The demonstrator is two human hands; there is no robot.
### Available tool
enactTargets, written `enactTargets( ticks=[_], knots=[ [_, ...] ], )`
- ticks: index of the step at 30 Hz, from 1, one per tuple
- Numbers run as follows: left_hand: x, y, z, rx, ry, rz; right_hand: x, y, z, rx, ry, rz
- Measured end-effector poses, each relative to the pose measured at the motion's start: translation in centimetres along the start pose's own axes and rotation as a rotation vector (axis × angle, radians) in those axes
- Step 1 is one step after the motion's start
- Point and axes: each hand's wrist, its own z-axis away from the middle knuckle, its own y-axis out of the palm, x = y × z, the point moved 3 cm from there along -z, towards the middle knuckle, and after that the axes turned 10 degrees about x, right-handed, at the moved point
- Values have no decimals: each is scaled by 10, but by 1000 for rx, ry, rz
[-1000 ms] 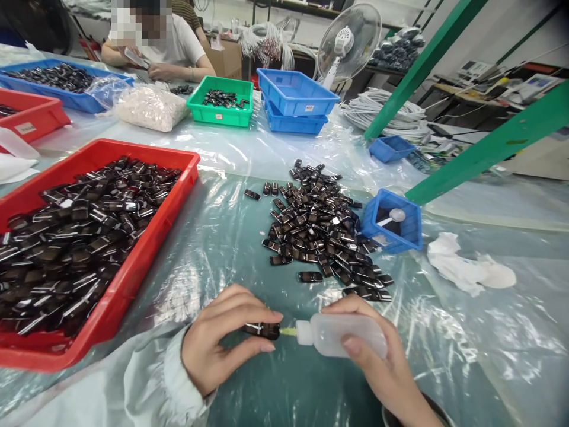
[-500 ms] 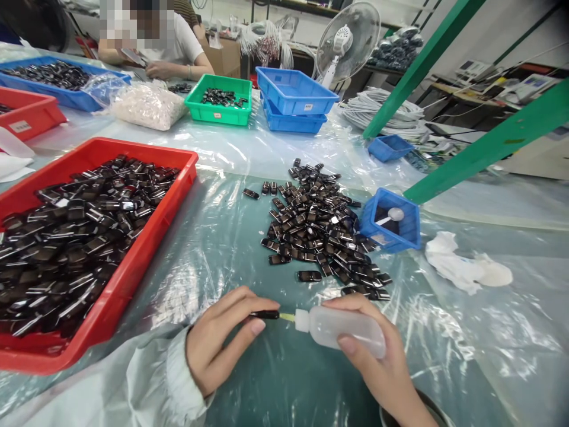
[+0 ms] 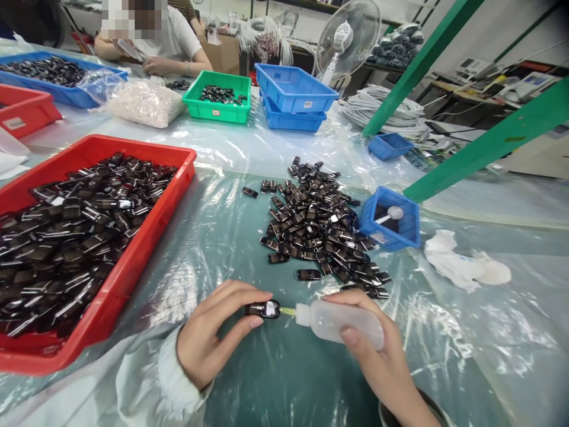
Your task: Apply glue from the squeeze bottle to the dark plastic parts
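My left hand pinches a small glossy black plastic casing between thumb and fingers; a pale patch shows on its upper face. My right hand is wrapped round a translucent white squeeze bottle, held on its side. The bottle's thin yellowish nozzle points left and reaches the casing's right end; whether it touches or enters, I cannot tell. Just beyond my hands lies a heap of similar black casings on the plastic-covered table.
A red tray full of black casings stands at left. Right of the heap are a small blue bin with a spoon-like white tool and a crumpled white tissue. Farther back stand a green tray, stacked blue trays and a seated person.
My left hand has turned the black casing, so its broad face with the pale patch now shows. The hand has shifted slightly left; the bottle stays nearly in place.
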Motion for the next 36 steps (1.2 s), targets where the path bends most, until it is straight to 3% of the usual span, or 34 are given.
enactTargets(
  ticks=[23,27,31,36],
  knots=[
    [-3,0,2,-40,-4,-48,1,-1,-4,-22,41,-63],
    [11,-8,-1,-105,-82,-50,-10,0,-3,-66,119,-156],
    [41,-25,-3,-122,-205,-30,-15,-2,-5,-133,189,-76],
    [54,-30,-6,-154,-289,94,-14,11,-17,-39,170,-110]
  ],
)
